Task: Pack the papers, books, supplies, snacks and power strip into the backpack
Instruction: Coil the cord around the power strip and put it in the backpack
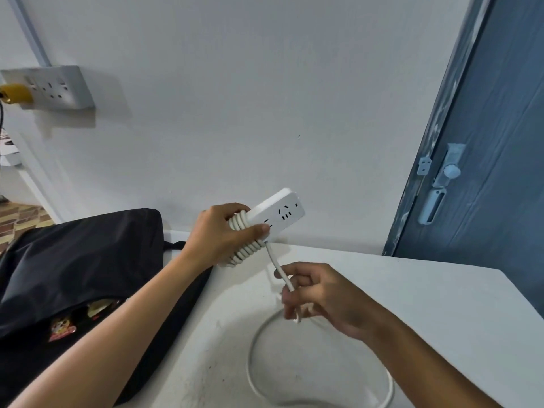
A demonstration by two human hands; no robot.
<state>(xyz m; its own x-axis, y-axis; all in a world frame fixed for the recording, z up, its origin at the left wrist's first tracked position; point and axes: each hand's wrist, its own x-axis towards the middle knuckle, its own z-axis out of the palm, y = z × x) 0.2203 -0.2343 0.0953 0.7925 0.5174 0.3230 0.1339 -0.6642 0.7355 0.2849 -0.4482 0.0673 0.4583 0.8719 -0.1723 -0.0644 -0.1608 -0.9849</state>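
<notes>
Gripped in the left hand [219, 234] at frame centre, the white rectangular plastic power strip [275, 213] is held above the white table's [426, 313] far edge. Its white cord [253, 346] is pinched by the right hand [321, 295], the slack looped on bare tabletop at lower centre. The black fabric backpack [79, 260] lies open at left.

White power strip [276, 212] (cord [321, 378] half-wound) beside open black backpack [76, 260].

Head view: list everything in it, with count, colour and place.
power strip: one, white, held above the table's back edge, part of its cord coiled around it
cord: one, white, loose loop on the table
backpack: one, black, left on the table, unzipped, snack packets showing inside
table: one, white, against the wall
wall socket: one, white, upper left
plug: one, yellow, in the wall socket
door: one, blue, right
left hand: grips the power strip
right hand: pinches the cord
</notes>
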